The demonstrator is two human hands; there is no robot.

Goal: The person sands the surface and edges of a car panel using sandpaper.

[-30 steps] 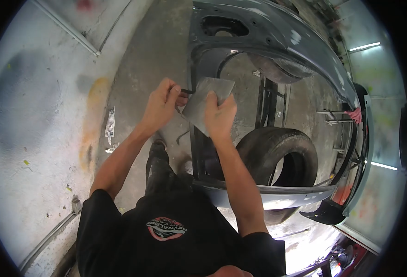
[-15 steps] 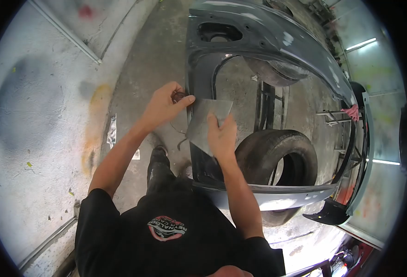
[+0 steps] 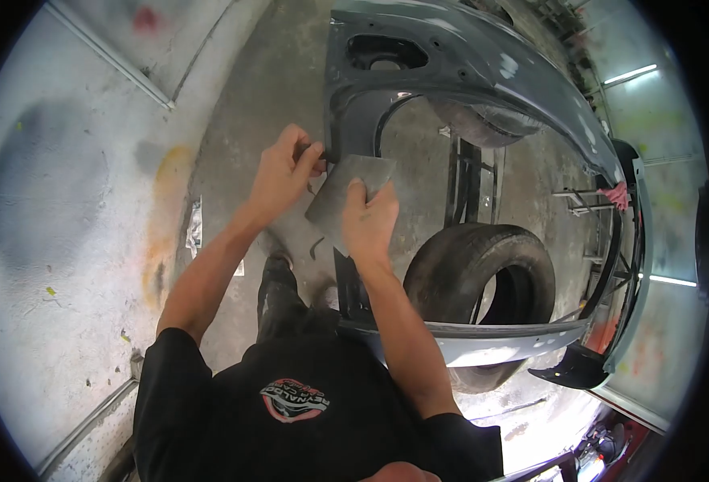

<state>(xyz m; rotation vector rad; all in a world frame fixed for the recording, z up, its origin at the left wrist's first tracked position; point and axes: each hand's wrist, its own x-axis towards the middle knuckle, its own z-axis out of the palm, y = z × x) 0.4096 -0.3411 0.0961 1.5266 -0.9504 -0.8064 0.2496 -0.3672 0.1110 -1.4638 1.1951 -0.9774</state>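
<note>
A thin grey rectangular sheet, which looks like sandpaper, is gripped in my right hand, thumb on top. It hangs over the left edge of a grey car body panel with large cut-outs. Just left of that edge, near the sheet's upper corner, my left hand is closed with thumb and fingers pinched together. Something dark shows between those fingers, too small to name. The sheet covers part of the panel's narrow side strip.
A worn tyre lies below the panel's opening, with another tyre farther off. A dark metal stand is between them. Right of these, a pink cloth hangs on a rack. A paint-marked wall runs along the left.
My right hand and the grey sheet have shifted left and slightly up. The left hand has risen a little, its thumb now drawn back against the fingers.
</note>
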